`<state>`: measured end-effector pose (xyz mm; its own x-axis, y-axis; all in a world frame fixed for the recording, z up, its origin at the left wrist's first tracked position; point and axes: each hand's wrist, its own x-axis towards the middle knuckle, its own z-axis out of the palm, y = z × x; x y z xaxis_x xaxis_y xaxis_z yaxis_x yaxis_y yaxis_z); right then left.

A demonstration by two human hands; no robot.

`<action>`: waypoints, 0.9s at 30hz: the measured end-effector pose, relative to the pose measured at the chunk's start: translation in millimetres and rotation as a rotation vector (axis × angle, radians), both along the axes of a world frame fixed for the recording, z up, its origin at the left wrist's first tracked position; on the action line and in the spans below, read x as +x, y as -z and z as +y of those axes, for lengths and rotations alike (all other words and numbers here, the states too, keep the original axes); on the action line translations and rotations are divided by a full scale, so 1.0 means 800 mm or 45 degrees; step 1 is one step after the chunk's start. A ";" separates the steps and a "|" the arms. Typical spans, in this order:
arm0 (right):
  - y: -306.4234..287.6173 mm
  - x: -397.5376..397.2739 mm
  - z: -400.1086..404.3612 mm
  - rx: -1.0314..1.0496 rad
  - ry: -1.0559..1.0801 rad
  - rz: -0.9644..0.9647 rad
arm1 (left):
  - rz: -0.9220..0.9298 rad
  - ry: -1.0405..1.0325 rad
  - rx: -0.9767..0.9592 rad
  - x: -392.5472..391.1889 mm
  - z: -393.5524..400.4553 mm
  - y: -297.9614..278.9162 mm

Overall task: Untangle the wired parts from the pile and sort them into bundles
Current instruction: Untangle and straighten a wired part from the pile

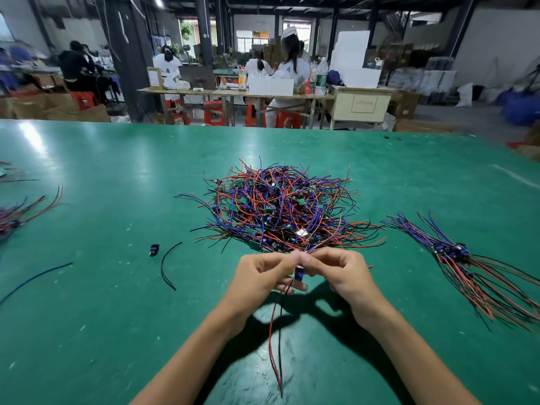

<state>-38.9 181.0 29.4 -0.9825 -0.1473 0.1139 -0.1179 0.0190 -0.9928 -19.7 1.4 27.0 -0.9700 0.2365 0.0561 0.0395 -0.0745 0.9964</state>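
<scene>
1. Wired parts lie in a tangled pile [280,206] at the middle of the green table [117,171], just beyond our hands. We see red, blue and black leads crossing one another, with small green boards and dark components caught among them.
2. Writing: we can make out a framed label on the cream cabinet [362,103] across the aisle, but its characters are too small for us to read. We find no legible brand on the parts.
3. Our left hand [263,273] has its fingers curled, thumb and forefinger pinching one wired part [298,273] near its top.
4. Our right hand [336,268] is curled likewise, its fingertips meeting the left hand's and pinching the same part, where blue wires run up into the pile.
5. The held part is a small dark blue component; its red and black leads hang down toward us between our forearms.
6. A sorted bundle [455,252] lies well to the right of the pile, components together and leads fanned out.
7. Another bundle [17,214] sits at the far left edge.
8. Between it and our left hand lie a loose component [154,249], a black wire [166,267] and a blue wire [35,279].
</scene>
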 end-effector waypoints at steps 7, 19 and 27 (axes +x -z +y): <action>0.013 -0.004 -0.010 0.001 0.102 0.073 | -0.172 0.055 0.074 -0.002 -0.001 0.001; 0.020 0.000 -0.027 -0.020 -0.002 0.033 | -0.122 -0.140 0.011 -0.004 0.009 0.010; 0.029 0.002 -0.045 0.002 0.204 0.032 | -0.031 -0.108 -0.148 -0.010 0.009 0.013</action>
